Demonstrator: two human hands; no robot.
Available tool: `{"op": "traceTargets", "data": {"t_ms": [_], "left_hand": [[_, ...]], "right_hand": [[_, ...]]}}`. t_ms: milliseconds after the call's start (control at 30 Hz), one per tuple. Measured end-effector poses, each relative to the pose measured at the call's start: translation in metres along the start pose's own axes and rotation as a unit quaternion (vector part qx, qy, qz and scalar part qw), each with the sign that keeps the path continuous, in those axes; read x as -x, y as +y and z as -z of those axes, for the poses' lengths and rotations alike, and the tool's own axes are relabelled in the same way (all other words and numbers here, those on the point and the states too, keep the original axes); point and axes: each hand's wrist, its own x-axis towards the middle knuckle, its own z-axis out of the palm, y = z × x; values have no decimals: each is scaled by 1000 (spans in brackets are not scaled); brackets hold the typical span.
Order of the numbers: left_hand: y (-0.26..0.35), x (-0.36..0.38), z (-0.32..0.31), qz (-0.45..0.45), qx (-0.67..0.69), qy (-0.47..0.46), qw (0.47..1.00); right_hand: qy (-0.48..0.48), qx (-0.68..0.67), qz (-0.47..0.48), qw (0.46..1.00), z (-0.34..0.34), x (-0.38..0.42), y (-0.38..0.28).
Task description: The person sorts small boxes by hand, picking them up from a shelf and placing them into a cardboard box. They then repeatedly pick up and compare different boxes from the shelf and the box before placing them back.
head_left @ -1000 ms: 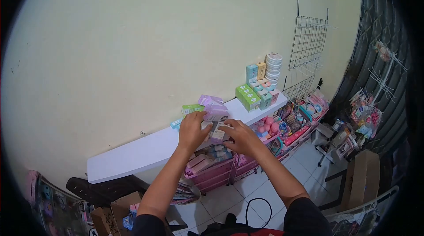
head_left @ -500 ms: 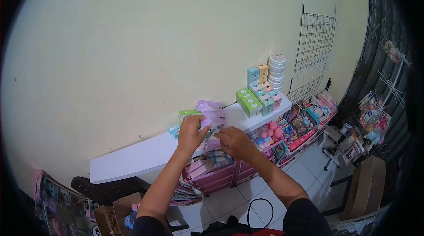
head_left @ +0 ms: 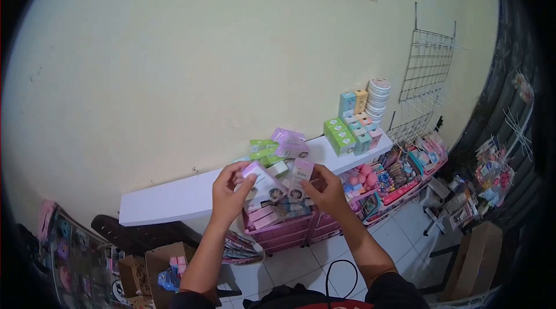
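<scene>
My left hand [head_left: 229, 189] grips a white and purple box [head_left: 262, 180] with a round dark picture near its lower end. In my right hand [head_left: 326, 191] is a similar white and purple box [head_left: 302, 171], held upright between thumb and fingers. Both boxes are raised in front of the white shelf [head_left: 174, 193]. Just behind them, purple boxes [head_left: 289, 141] lie in a loose pile beside green boxes [head_left: 262, 150]. My hands partly hide this pile.
Green boxes [head_left: 339, 136], small pastel boxes [head_left: 362, 134] and a stack of white round containers [head_left: 378, 100] stand at the shelf's right. Pink baskets [head_left: 284, 232] of goods sit below. Cardboard boxes [head_left: 168, 257] are at lower left; a wire grid [head_left: 428, 66] hangs at right.
Both hands have drawn back from the pile, each now showing a white and purple box clear of it. The view has shifted, so the shelf and wall items sit farther right.
</scene>
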Motion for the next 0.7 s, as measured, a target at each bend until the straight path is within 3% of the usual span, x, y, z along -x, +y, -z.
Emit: {"op": "traceTargets", "data": {"t_ms": [200,433,600,700], "left_hand": [[8,90,78,10,-41,95,995],[8,218,157,94,-38,263,959],[-5,312,197,207,-3,436,876],[-7,362,230,233,-6,482,845]], "right_hand": [[-121,-34,-25,992,-69,26,-18],[-264,-62,-48,961,-181,67,-15],[-371,-86,-105,919,-265,108,6],[-417,-106,-140,892,-314,131,11]]}}
